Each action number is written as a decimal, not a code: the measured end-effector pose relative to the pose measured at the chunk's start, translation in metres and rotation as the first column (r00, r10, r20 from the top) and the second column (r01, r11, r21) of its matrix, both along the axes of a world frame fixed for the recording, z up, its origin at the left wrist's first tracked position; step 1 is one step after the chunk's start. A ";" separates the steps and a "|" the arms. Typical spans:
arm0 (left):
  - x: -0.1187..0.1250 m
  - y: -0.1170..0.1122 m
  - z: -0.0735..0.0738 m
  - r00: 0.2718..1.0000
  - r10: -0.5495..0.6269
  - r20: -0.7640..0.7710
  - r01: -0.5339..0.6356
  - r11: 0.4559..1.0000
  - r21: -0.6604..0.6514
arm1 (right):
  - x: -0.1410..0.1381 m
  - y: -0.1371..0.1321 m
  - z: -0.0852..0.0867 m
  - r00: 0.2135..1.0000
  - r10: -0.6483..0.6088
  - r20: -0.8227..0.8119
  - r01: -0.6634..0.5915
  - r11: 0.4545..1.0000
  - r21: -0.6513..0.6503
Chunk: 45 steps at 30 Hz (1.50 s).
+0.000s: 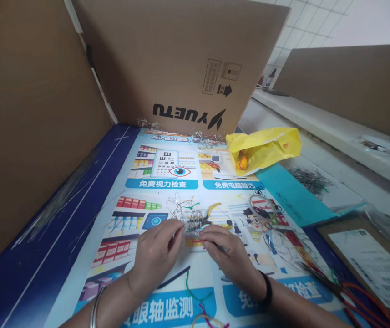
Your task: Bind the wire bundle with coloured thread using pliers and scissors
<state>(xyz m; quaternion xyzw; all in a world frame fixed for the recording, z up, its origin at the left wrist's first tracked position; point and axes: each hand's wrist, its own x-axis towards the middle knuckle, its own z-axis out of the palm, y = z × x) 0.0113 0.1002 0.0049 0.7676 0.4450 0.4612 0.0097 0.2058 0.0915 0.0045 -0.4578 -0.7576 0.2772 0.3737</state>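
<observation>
My left hand [159, 248] is closed in a pinch, its fingertips beside a tangle of thin silvery wire [193, 221]. What it holds is too fine to make out. Across from it, my right hand [227, 253] also has thumb and fingers pressed together. A small pinkish-red bit shows at its fingertips, but its kind is unclear. Just beyond both hands lie pliers with yellow handles [214, 208], their jaws by the wire tangle. Green thread [189, 287] and loops of coloured cord [208, 316] lie on the printed poster [164, 280] nearer to me.
Cardboard panels [167, 54] wall the back and left. A yellow bag [276, 146] lies open at the back right, near a pile of wire pieces [309, 180]. To the right are a wire coil [262, 207], orange-handled scissors [346, 294] and a labelled brown package [372, 264].
</observation>
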 end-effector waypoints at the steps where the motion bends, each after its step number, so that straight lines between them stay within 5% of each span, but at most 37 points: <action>1: 0.000 -0.001 0.000 1.000 0.008 -0.001 -0.008 1.000 -0.018 | 0.000 0.000 0.001 1.000 0.000 -0.001 0.000 1.000 -0.005; 6: 0.000 -0.002 0.002 1.000 0.021 -0.001 -0.021 0.995 -0.094 | 0.004 -0.001 0.001 0.999 -0.004 -0.034 0.004 1.000 0.015; 21: -0.002 0.000 -0.002 0.989 -0.128 -0.074 0.124 0.991 -0.055 | 0.009 -0.003 0.004 0.998 0.047 -0.031 -0.045 0.997 0.065; 29: 0.010 0.002 0.001 0.948 -0.010 -0.318 -0.057 0.978 -0.200 | 0.013 0.004 0.005 0.987 0.088 -0.137 -0.101 0.991 -0.089; 34: 0.020 0.003 0.011 0.902 -0.038 -0.431 -0.144 0.912 -0.383 | 0.013 0.005 0.002 0.978 0.118 -0.172 -0.138 0.985 -0.107; 45: 0.021 0.007 0.006 0.941 -0.072 -0.332 -0.104 0.870 -0.483 | 0.013 0.006 0.003 0.969 0.131 -0.207 -0.153 0.984 -0.090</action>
